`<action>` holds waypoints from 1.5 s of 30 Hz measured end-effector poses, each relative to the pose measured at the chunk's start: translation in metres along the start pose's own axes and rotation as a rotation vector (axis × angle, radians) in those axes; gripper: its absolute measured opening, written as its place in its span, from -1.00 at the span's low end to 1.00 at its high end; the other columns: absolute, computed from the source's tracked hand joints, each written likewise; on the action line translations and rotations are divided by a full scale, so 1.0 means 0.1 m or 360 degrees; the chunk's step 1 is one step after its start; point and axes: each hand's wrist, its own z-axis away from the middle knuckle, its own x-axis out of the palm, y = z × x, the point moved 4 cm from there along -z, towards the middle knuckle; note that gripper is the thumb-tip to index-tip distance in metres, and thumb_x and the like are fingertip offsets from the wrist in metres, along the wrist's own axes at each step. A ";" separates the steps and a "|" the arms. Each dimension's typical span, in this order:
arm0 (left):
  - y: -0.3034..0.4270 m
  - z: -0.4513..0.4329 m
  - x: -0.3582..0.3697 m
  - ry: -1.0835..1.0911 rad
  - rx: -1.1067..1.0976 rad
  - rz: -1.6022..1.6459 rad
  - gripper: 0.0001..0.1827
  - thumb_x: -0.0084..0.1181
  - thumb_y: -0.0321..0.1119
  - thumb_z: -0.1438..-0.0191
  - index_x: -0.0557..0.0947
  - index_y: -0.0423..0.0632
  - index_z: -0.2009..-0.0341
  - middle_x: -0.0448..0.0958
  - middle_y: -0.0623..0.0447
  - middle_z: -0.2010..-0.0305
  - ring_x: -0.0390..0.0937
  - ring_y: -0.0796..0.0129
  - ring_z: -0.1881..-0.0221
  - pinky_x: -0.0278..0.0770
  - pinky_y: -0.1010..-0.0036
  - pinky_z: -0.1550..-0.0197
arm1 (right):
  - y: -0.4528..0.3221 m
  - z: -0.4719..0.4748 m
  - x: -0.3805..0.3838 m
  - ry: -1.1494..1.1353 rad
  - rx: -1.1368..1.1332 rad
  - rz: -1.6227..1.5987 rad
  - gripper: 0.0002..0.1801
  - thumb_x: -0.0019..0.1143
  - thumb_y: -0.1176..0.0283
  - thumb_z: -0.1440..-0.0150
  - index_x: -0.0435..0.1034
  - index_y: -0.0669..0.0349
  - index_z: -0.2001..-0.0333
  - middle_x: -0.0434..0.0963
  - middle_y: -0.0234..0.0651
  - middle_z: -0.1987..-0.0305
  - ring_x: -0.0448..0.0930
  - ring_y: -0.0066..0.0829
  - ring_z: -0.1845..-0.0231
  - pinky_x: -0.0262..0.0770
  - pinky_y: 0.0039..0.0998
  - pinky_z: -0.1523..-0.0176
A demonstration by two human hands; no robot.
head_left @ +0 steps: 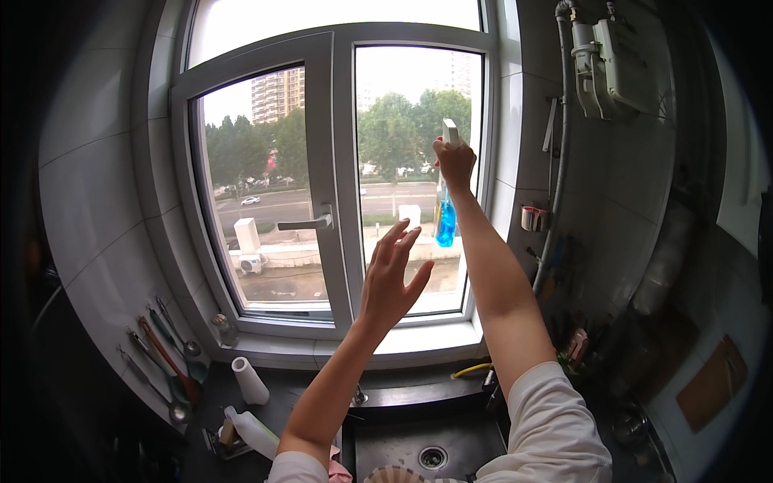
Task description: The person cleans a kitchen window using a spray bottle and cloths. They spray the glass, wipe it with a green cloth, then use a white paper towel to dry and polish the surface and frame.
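Observation:
My right hand [456,162] is raised before the right window pane [398,145], its fingers wrapped around the neck of a spray bottle [445,223]. Blue liquid fills the lower part of the clear bottle, and its white spray head [450,131] shows above my fist. Lower and to the left, my left hand [394,275] is held up with fingers spread and nothing in it. Whether its fingertips touch the glass I cannot tell. Left of both hands is the window handle [307,223] on the left sash.
Below lies a dark sink [386,444] with a drain. A white vase-like cylinder [250,380] and a white squeeze bottle [256,431] are on the left counter. Several ladles and spatulas [166,356] hang on the left wall. A gas meter [622,66] and pipe [561,151] are at right.

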 end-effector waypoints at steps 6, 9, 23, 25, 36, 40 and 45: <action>-0.27 0.00 -0.12 0.0053 -0.0023 -0.0109 -0.50 0.22 -0.31 -0.06 0.43 -0.03 -0.11 0.34 -0.08 -0.21 0.35 0.06 -0.21 0.38 0.25 -0.18 | 0.12 -0.35 0.24 0.0040 -0.0103 0.0179 -0.63 0.07 0.22 0.14 0.51 0.24 0.31 0.61 -0.08 0.46 0.64 -0.10 0.36 0.56 -0.17 0.13; -0.29 -0.01 -0.16 0.0081 -0.0036 -0.0099 -0.53 0.20 -0.28 -0.08 0.45 -0.04 -0.10 0.35 -0.07 -0.21 0.34 0.07 -0.21 0.37 0.23 -0.19 | 0.08 -0.37 0.24 0.0069 -0.0050 0.0054 -0.74 0.12 0.31 0.14 0.50 0.25 0.38 0.59 -0.15 0.55 0.65 -0.21 0.46 0.57 -0.27 0.24; -0.45 0.22 -0.24 0.0015 -0.0123 -0.0141 -0.58 0.20 -0.28 -0.07 0.49 -0.06 -0.04 0.37 -0.09 -0.19 0.34 0.04 -0.20 0.33 0.19 -0.20 | 0.25 0.06 0.18 -0.0052 0.0026 -0.0141 -0.75 0.11 0.34 0.08 0.50 0.33 0.40 0.55 -0.22 0.68 0.61 -0.38 0.66 0.55 -0.42 0.36; -0.49 0.36 -0.22 -0.0022 -0.0217 -0.0117 -0.60 0.21 -0.28 -0.07 0.51 -0.06 -0.02 0.39 -0.11 -0.17 0.34 0.02 -0.19 0.33 0.18 -0.20 | 0.44 0.28 0.19 -0.0112 0.0096 -0.0129 -0.75 0.11 0.35 0.08 0.50 0.34 0.39 0.55 -0.20 0.66 0.61 -0.38 0.65 0.55 -0.42 0.37; -0.27 1.65 -0.16 -0.0198 -0.0640 0.0136 -0.64 0.22 -0.29 -0.03 0.57 -0.17 0.09 0.43 -0.20 -0.13 0.36 -0.05 -0.16 0.33 0.22 -0.17 | 1.64 1.89 0.03 -0.0383 0.0585 0.0051 -0.61 0.11 0.33 0.12 0.51 0.35 0.22 0.57 -0.25 0.58 0.57 -0.45 0.65 0.46 -0.46 0.45; -0.13 2.28 -0.20 -0.0319 -0.0783 0.0162 -0.66 0.21 -0.28 -0.04 0.56 -0.16 0.10 0.43 -0.19 -0.11 0.36 -0.06 -0.14 0.34 0.21 -0.16 | 1.66 2.50 -0.04 -0.0583 0.0720 0.0425 -0.68 0.06 0.24 0.10 0.56 0.28 0.41 0.53 -0.29 0.71 0.58 -0.48 0.61 0.46 -0.48 0.35; 0.01 3.19 -0.30 -0.0526 -0.0956 0.0115 -0.66 0.20 -0.25 -0.02 0.57 -0.16 0.13 0.48 -0.12 -0.02 0.42 0.02 -0.06 0.40 0.26 -0.11 | 1.98 2.98 -0.23 -0.0449 0.0812 0.0206 -0.67 0.07 0.34 0.10 0.51 0.37 0.31 0.53 -0.23 0.61 0.55 -0.44 0.64 0.48 -0.45 0.43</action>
